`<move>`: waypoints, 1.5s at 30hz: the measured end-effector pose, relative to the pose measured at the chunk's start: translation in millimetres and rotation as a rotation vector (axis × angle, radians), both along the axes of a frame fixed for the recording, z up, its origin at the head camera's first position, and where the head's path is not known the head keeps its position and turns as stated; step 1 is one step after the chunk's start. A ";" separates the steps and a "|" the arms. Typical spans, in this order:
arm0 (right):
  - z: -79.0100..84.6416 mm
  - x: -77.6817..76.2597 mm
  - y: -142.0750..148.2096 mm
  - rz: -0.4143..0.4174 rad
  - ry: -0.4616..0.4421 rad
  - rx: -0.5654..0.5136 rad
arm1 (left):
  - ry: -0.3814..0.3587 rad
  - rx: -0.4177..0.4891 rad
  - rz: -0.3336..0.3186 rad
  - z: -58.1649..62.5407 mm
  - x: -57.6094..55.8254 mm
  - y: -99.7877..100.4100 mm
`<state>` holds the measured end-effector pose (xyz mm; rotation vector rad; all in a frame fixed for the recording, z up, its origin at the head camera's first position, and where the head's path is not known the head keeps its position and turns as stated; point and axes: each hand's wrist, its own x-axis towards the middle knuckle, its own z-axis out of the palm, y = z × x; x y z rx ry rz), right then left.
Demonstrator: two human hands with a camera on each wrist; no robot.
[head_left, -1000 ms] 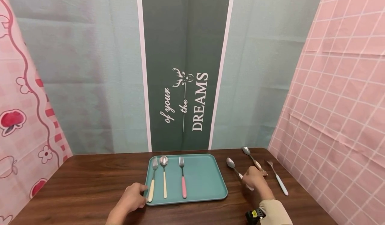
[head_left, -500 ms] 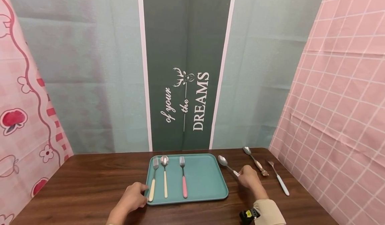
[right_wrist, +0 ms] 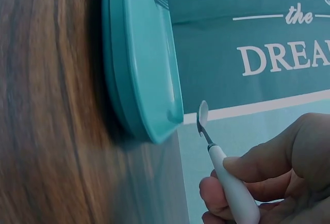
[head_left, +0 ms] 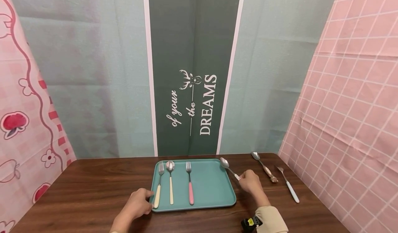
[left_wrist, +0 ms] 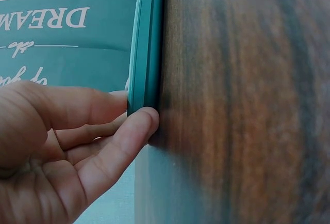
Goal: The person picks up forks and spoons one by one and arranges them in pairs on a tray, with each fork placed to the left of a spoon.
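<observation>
My right hand (head_left: 251, 183) grips a white-handled spoon (head_left: 224, 162), whose bowl is over the far right corner of the teal tray (head_left: 211, 189). In the right wrist view the thumb and fingers close around the spoon's white handle (right_wrist: 233, 188), clear of the table. My left hand (head_left: 138, 202) holds the tray's near left edge; the left wrist view shows thumb and forefinger pinching its rim (left_wrist: 147, 53). On the tray lie a cream-handled fork (head_left: 157, 195), a cream-handled spoon (head_left: 171, 191) and a pink-handled fork (head_left: 191, 193), roughly side by side.
Right of my right hand, a spoon with a brownish decorated handle (head_left: 266, 171) and a fork with a pale handle (head_left: 292, 192) lie on the wooden table (head_left: 102, 181). Fabric hangs behind, and a pink checked cloth (head_left: 345, 132) borders the right side.
My right hand has lifted the white-handled spoon and carried it left, from the table to the tray's far right corner. The left hand stays at the tray's edge.
</observation>
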<state>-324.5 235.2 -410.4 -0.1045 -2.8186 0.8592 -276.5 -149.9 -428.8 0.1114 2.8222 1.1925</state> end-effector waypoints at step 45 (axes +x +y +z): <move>-13.5 -12.8 -101.7 -0.040 0.109 -0.059 | -0.016 0.041 0.003 1.7 1.8 0.5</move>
